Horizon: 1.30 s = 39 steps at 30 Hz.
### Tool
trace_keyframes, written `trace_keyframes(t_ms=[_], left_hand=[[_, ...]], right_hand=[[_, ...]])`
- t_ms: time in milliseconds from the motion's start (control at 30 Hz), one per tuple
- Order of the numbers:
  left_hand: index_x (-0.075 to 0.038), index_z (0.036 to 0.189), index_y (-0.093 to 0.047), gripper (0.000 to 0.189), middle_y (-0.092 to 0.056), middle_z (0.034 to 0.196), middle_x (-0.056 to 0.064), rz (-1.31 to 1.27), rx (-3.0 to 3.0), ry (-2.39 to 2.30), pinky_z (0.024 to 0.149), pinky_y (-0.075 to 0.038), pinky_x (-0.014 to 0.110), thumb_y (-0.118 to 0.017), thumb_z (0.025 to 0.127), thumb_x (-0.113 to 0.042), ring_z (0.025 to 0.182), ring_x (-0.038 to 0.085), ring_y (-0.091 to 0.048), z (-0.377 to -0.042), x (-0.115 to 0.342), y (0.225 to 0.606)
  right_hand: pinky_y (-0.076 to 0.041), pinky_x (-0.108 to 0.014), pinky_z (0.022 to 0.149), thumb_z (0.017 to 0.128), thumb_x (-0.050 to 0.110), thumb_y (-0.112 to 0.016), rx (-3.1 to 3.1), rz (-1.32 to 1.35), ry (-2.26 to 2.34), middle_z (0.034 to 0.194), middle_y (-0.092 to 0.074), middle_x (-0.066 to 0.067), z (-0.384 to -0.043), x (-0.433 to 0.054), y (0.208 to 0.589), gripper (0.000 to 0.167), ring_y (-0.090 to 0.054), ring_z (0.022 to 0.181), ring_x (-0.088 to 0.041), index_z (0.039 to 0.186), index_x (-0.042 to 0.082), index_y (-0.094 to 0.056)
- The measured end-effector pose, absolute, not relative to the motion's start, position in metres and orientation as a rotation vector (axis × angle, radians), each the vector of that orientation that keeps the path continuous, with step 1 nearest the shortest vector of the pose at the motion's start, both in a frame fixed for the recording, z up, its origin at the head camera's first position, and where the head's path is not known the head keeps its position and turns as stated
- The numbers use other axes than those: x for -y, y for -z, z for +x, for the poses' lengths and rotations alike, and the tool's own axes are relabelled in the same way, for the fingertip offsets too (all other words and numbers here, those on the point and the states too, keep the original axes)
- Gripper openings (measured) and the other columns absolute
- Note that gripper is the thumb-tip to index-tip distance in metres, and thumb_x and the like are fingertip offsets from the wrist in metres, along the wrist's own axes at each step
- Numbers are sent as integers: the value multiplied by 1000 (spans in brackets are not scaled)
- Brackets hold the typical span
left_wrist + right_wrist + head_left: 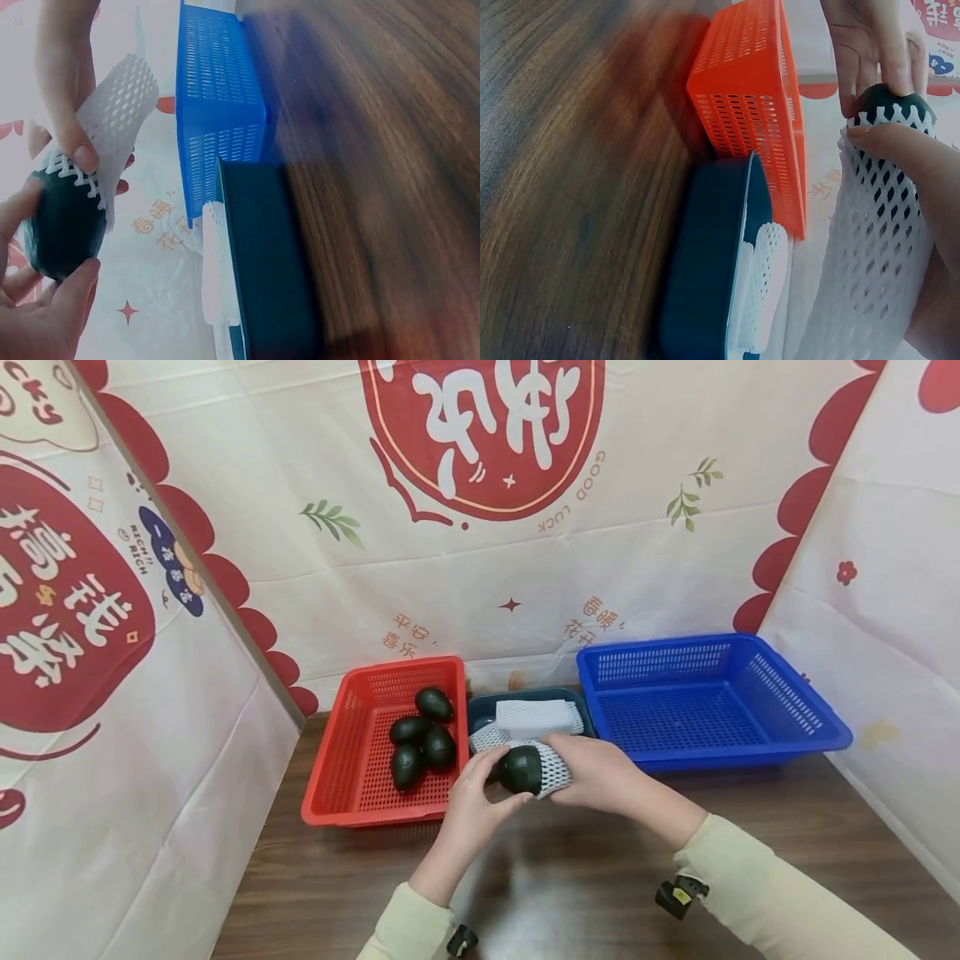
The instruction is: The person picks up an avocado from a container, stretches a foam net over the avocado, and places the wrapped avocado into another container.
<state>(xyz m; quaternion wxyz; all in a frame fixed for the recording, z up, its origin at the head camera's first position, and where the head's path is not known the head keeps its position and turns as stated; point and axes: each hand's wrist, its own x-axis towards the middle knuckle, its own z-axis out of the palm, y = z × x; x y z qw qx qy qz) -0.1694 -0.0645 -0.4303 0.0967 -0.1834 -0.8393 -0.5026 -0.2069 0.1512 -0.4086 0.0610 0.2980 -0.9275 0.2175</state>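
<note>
A dark green avocado [519, 769] is held up over the table between both hands, part of it inside a white foam net sleeve [554, 768]. My left hand [480, 795] grips the bare end of the avocado with fingers and thumb. With thumb and fingers, my right hand [597, 774] pinches the sleeve around the other end. In the left wrist view the sleeve's mesh edge [79, 176] lies over the top of the avocado [64, 225], and its far end stands empty. The right wrist view shows the sleeve [877, 225] stretched long below the right thumb.
A red basket [318, 789] on the left holds several avocados [423, 739]. Behind the hands stands a dark teal bin [588, 714] with white foam net sleeves [534, 717]. The blue basket [675, 714] is on the right. Printed cloth walls [480, 560] enclose the wooden table [600, 877].
</note>
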Motion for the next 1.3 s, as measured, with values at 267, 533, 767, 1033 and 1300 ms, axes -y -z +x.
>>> trace_keyframes(t_ms=[267,533,767,1033,1300], left_hand=[[-20,133,-61,44,-56,125,3,-473,2436,1699,91,-50,28,-70,91,-26,111,19,-57,-166,67,432],[-7,126,-61,45,-55,121,9,-398,2351,1838,89,-51,26,-77,85,-16,107,23,-60,-168,59,429],[-8,122,-63,44,-57,117,6,-374,2355,1830,88,-51,28,-80,83,-18,107,21,-60,-168,56,431],[-8,122,-64,45,-56,117,6,-355,2391,1839,89,-51,32,-81,82,-18,107,22,-59,-164,53,437],[-10,118,-67,41,-59,111,1,-350,2431,1769,84,-53,27,-82,80,-13,102,16,-60,-163,51,430]], right_hand=[[-52,-33,75,67,41,-86,2819,895,-626,103,-66,6,-203,-148,407,67,-60,87,-10,123,17,-57],[-52,-35,78,66,43,-86,2821,868,-627,108,-66,3,-204,-142,408,75,-61,90,-12,127,14,-54],[-52,-36,82,66,38,-88,2829,866,-745,111,-64,4,-204,-138,410,75,-60,92,-12,128,14,-53],[-52,-34,82,64,33,-90,2788,942,-837,109,-61,2,-201,-134,419,76,-57,92,-10,125,9,-52],[-52,-34,81,63,35,-89,2724,999,-819,106,-60,2,-201,-132,418,71,-56,91,-10,120,11,-54]])
